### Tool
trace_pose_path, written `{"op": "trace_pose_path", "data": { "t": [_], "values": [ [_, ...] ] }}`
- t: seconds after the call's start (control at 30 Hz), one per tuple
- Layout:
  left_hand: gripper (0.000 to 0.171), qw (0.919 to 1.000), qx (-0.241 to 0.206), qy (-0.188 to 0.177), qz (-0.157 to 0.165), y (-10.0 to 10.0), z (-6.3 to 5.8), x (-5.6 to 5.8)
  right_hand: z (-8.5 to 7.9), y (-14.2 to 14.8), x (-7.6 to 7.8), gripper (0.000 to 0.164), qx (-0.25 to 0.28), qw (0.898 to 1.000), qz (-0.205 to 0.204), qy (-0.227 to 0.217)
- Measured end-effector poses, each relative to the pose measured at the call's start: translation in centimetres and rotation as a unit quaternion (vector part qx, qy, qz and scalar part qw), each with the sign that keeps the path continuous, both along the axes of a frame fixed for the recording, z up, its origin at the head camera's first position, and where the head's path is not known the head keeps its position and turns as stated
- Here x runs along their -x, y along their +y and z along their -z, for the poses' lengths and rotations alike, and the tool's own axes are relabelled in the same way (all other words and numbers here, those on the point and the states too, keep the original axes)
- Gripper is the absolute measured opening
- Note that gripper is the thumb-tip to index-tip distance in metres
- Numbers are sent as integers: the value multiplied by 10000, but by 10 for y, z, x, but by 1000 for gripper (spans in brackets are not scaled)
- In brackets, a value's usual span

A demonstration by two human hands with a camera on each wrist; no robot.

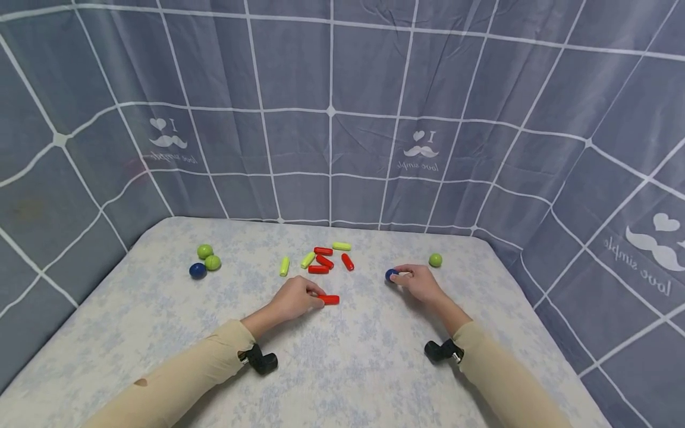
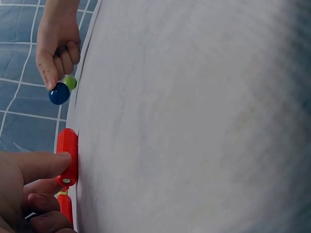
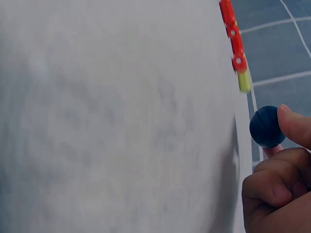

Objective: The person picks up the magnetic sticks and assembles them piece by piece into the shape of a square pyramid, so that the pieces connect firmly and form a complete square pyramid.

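Observation:
Near the table's middle my left hand [image 1: 296,298] pinches a red cylinder [image 1: 330,299] between thumb and fingers; the left wrist view shows its ridged side and a pale dot on its end. To the right, my right hand [image 1: 420,282] holds a dark blue ball [image 1: 391,275] between thumb and fingertip. In the right wrist view a shadow lies on the cloth beside the blue ball [image 3: 266,127]. Beyond the left hand lie several red cylinders [image 1: 318,270] and yellow-green cylinders [image 1: 285,266]. A green ball [image 1: 436,260] sits behind and right of the right hand.
Two green balls [image 1: 212,263] and another blue ball [image 1: 198,271] lie together at the far left of the table [image 1: 342,368], which has a pale patterned cloth. Grey-blue curtains [image 1: 299,142] with white lines enclose the back and sides. Each wrist carries a black camera [image 1: 261,360].

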State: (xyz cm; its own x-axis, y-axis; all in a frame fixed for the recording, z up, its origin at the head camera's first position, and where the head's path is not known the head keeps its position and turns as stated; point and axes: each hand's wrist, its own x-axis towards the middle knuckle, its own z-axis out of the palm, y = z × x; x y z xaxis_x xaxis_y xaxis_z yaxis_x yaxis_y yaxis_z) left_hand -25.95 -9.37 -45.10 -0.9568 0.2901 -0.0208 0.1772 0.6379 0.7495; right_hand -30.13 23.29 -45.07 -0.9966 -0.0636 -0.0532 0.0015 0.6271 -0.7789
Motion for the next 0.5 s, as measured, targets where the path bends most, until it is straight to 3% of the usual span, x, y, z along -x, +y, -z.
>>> {"op": "trace_pose_path", "data": {
  "t": [0.5],
  "values": [
    [14, 10000, -46, -28, 18, -1, 2, 1, 4, -22, -16, 37, 470, 9984, -159, -288]
  ]
}}
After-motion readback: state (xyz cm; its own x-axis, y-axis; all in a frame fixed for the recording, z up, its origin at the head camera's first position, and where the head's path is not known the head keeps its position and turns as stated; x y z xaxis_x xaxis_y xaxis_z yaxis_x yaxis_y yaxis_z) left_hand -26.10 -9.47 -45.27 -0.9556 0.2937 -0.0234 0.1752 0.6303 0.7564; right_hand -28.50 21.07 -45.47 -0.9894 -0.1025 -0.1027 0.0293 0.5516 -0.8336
